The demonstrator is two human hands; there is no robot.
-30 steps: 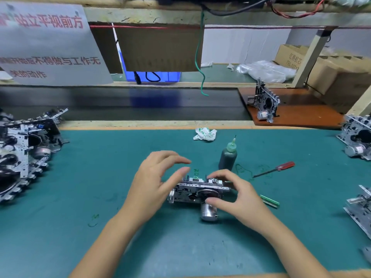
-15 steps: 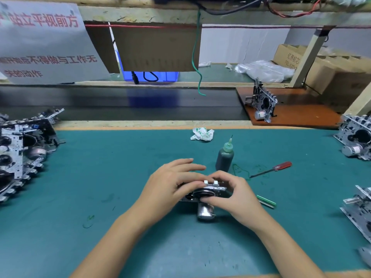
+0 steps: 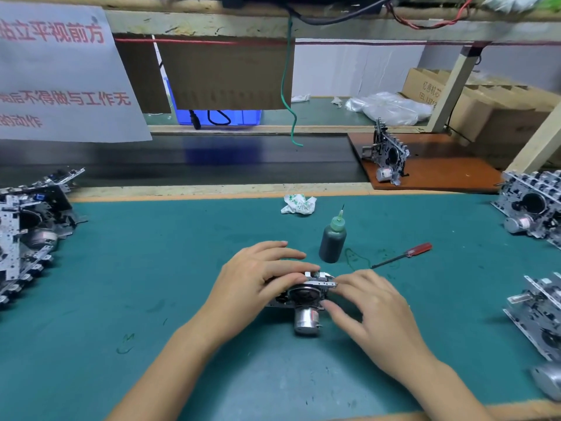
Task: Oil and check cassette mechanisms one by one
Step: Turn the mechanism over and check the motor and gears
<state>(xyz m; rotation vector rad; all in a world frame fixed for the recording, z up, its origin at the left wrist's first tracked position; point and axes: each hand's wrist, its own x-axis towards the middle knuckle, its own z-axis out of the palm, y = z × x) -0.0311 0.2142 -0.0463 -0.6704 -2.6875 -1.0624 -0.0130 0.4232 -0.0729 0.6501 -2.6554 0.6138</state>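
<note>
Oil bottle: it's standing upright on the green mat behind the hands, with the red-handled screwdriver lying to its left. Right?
Not quite. The oil bottle does stand upright on the green mat behind the hands, but the head view shows the red-handled screwdriver lying to its right, not its left.

Head cam, fwd-down, close over mat (image 3: pixel 151 268)

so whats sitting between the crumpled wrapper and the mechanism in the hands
In the head view, only the dark oil bottle stands on the green mat between the crumpled wrapper and the held mechanism, slightly right.
</note>
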